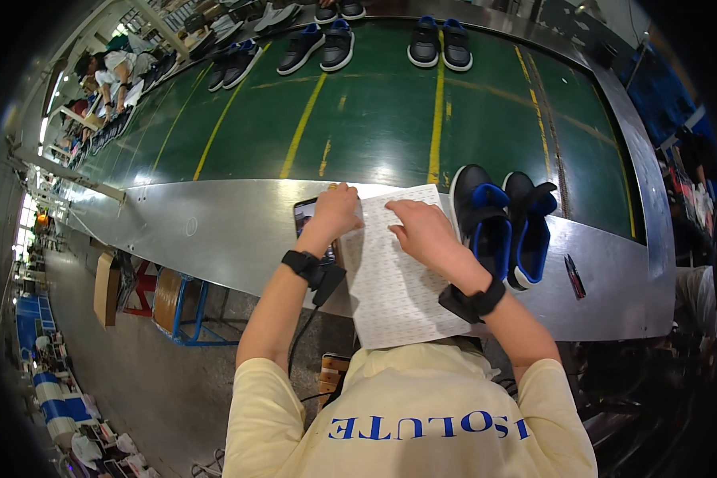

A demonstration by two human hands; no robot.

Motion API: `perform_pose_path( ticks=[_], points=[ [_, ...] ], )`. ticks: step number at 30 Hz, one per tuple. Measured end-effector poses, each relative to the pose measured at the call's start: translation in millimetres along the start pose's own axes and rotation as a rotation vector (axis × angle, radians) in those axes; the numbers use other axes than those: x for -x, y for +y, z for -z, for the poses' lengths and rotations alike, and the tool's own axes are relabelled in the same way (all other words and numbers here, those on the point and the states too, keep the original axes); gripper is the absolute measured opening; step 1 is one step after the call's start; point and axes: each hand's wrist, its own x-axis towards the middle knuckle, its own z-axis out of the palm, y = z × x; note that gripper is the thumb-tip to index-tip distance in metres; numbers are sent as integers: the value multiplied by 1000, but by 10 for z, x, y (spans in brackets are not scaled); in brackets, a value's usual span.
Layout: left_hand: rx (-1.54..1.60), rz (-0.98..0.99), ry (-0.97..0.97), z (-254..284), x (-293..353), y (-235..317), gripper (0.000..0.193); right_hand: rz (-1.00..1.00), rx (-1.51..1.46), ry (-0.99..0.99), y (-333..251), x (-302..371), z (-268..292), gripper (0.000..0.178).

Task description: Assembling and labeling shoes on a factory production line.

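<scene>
A white sheet point(406, 295) covered with rows of small print lies over the metal table edge and hangs toward my lap. My left hand point(338, 213) is closed at its upper left edge, fingers curled; what they grip, if anything, is hidden. Partly under that hand and wrist lies a phone point(303, 213) with a lit screen. On the sheet's upper right part rests my right hand point(429, 233), its thumb and index finger apart with nothing seen between them. Just right of it stand two dark shoes with blue linings, the left shoe point(468, 187) and the right shoe point(519, 190).
Beyond the metal ledge point(215, 215) runs a green belt point(374, 127) with yellow lines, carrying several pairs of dark shoes point(337, 48). A red and black pen-like tool point(574, 277) lies at right. A blue-framed stool point(185, 307) stands on the floor. Another person point(119, 76) works far left.
</scene>
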Motion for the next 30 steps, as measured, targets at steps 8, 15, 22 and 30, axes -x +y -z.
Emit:
perform_pose_path(
  ticks=[8,15,22,30],
  points=[
    [615,68,-306,40,-51,-148,32,-285,-80,14,336,36,-204,32],
    [1589,339,-246,274,253,-42,36,71,-125,342,52,-100,-8,15],
    [1577,264,-80,401,429,256,46,151,-128,400,-28,-91,24,11],
    [1147,122,194,413,549,599,56,65,-122,349,-37,68,98,10]
  ],
)
